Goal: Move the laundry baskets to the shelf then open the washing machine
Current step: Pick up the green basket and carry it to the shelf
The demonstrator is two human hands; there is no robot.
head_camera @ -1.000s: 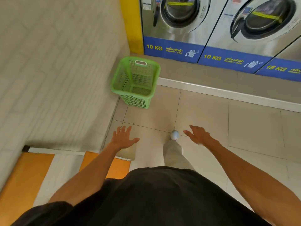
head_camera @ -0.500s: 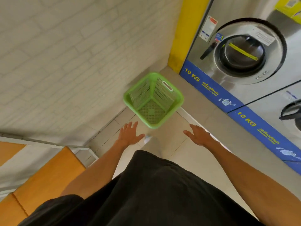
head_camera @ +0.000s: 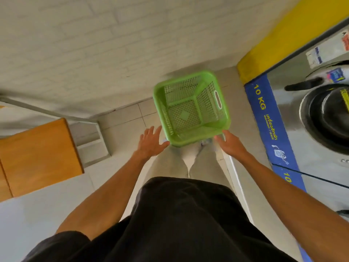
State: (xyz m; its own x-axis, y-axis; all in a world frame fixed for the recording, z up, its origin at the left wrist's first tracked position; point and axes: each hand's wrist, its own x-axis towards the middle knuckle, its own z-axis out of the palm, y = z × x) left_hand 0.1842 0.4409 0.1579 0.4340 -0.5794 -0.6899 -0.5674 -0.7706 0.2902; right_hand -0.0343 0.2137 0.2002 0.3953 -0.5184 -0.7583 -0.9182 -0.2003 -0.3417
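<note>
Closer now, two open hands flank one green basket (head_camera: 190, 108).

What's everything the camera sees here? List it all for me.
Green plastic mesh laundry basket: one, green, empty, on the floor by the wall, just ahead of both hands.
Steel front-loading washing machine: one fully seen, silver, right, door shut; another partly visible below it.
Blue "10 KG" label strip: blue, along the machines' base.
Yellow pillar: one, upper right.
Orange wooden bench top: one, left.
White brick wall: top.
Left hand: open, beside the basket.
Right hand: open, at the basket's near rim.
</note>
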